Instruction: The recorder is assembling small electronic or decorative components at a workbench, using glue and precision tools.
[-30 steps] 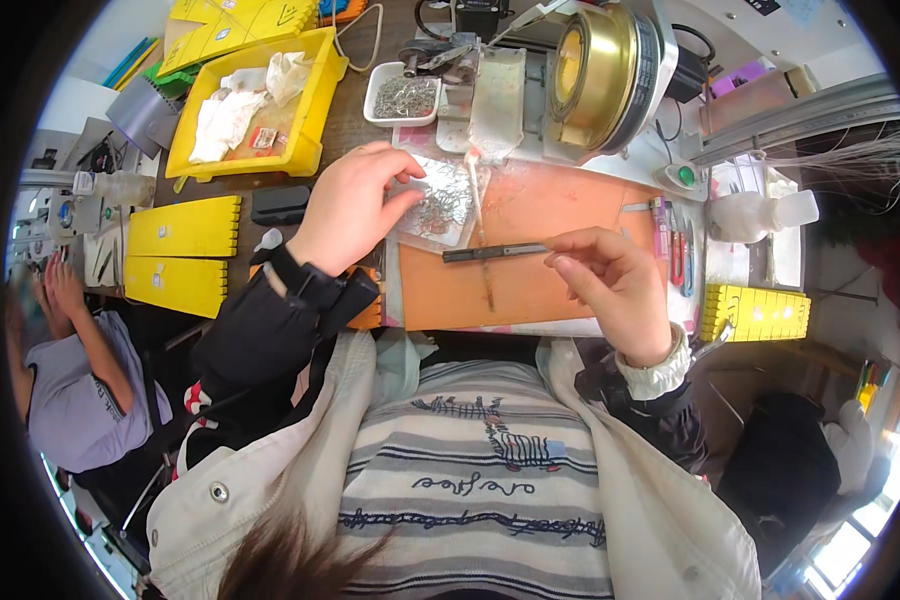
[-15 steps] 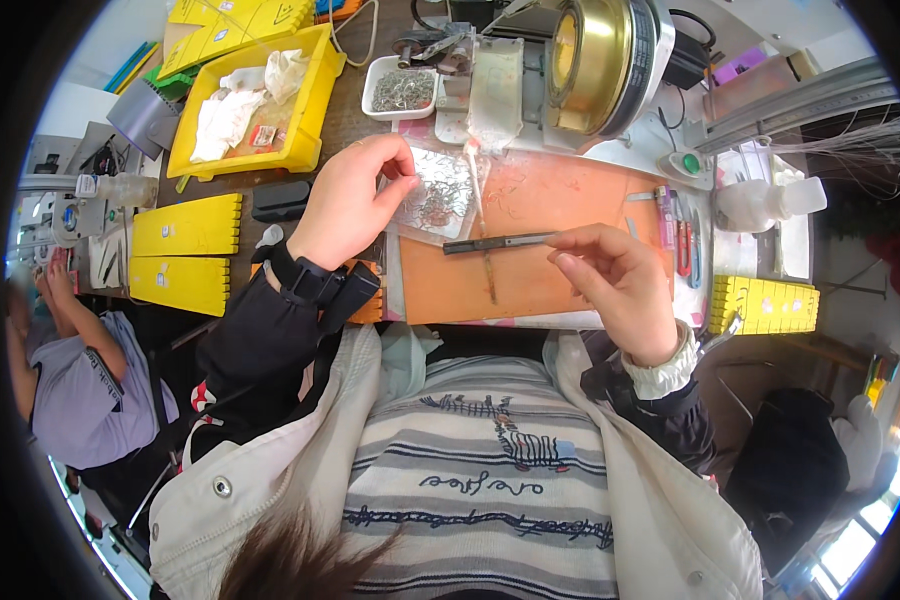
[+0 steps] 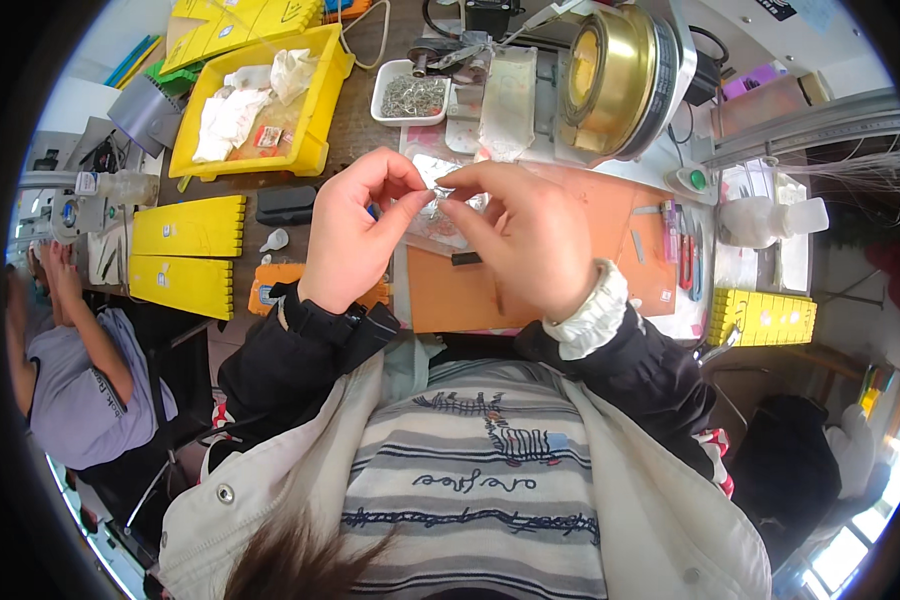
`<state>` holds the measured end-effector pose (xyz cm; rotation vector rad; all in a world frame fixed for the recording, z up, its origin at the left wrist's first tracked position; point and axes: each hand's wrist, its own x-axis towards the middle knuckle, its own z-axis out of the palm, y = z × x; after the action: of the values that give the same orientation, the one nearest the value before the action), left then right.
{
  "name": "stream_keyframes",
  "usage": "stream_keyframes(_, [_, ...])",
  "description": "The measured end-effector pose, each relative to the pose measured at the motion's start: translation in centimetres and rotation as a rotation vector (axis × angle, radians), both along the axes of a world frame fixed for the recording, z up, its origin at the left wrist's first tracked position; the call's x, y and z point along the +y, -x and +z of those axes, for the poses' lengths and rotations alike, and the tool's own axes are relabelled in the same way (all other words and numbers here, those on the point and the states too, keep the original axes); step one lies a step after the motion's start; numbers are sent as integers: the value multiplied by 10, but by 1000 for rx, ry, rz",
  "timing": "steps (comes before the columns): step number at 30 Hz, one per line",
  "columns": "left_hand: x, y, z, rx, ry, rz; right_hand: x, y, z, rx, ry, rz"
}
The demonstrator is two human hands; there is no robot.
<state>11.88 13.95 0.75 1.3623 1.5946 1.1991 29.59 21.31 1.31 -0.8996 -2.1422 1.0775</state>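
Observation:
My left hand (image 3: 355, 240) is closed in a pinch, thumb against forefinger. Facing it, my right hand (image 3: 530, 235) pinches too, its fingertips almost meeting those of the left. Whatever lies between the fingertips is too small to make out. Beneath both hands is a clear plastic tray (image 3: 425, 240) with small shiny metal pieces, partly covered by the fingers. It rests at the left of an orange mat (image 3: 580, 285). The dark end of a slim tool (image 3: 465, 258) shows under my right hand, which hides the rest of it.
A white dish (image 3: 378, 100) of small metal pieces stands behind, beside a machine with a large gold spool (image 3: 610, 100). Pliers (image 3: 686, 255) lie to the right, near a plastic bottle (image 3: 755, 218). A yellow bin (image 3: 315, 130) is at left. A co-worker (image 3: 95, 380) sits far left.
My right hand has moved left and forward from beside the slim tool to meet my left hand over the tray. The left hand has shifted slightly right.

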Motion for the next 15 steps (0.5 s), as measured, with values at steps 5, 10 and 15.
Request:
stream_keyframes(5, [-3,0,10,199,-46,-1,-1,8,-5,-17,-125,-26])
stream_keyframes(10, [-1,3,6,146,-87,56,-1,10,-6,-32,-119,-27])
stream_keyframes(15, [1,1,11,151,-62,62,-2,9,-5,-11,31,-72])
